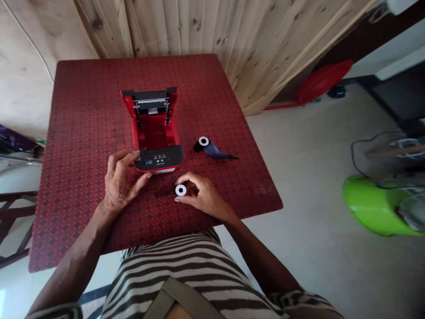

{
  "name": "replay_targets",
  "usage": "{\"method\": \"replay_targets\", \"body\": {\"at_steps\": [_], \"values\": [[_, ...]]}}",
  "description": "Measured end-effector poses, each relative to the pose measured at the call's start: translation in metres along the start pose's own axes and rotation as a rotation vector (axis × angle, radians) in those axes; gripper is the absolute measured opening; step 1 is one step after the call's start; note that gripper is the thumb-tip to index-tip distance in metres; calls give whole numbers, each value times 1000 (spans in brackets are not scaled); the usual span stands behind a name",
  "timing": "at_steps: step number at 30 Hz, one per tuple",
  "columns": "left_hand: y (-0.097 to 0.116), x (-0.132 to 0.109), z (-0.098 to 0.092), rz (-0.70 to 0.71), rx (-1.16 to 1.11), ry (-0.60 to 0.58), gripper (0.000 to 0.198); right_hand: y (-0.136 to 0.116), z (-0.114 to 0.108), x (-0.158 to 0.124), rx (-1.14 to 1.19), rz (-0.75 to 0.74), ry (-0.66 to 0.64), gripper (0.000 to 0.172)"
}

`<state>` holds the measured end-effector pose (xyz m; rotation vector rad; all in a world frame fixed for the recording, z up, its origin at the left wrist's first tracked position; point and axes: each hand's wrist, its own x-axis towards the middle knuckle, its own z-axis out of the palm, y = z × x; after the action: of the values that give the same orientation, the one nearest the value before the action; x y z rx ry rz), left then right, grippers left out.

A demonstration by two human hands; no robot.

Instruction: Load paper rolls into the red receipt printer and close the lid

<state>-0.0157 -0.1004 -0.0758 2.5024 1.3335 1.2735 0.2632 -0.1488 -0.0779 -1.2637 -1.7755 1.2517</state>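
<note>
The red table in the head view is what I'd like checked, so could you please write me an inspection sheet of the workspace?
Surface: red patterned table, flat, with a printed diamond pattern.
Job's things: red printer with its lid raised; held roll just in front of it; second roll to its right, a dark strip trailing from it.
Clutter: green tub on the floor at right.
Hands: left hand at the printer's left front corner; right hand with thumb and fingers around the held roll.
Cables: dark cable near the tub; pale cable at upper left.
Surroundings: wood-patterned backdrop behind the table.
</note>
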Motion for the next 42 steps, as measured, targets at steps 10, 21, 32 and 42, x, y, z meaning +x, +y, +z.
{"method": "replay_targets", "body": {"at_steps": [10,21,32,42], "values": [[0,0,-2,-32,0,1,61,-14,-98,8,-231,-112,383,12],[2,0,-1,7,5,-2,64,44,-132,98,-291,-132,-123,53],[5,-1,1,-17,-39,0,65,-53,-133,75,-268,-338,-51,32],[8,-4,5,-52,-42,-18,61,-122,-46,134,-963,-279,-298,35]]}}
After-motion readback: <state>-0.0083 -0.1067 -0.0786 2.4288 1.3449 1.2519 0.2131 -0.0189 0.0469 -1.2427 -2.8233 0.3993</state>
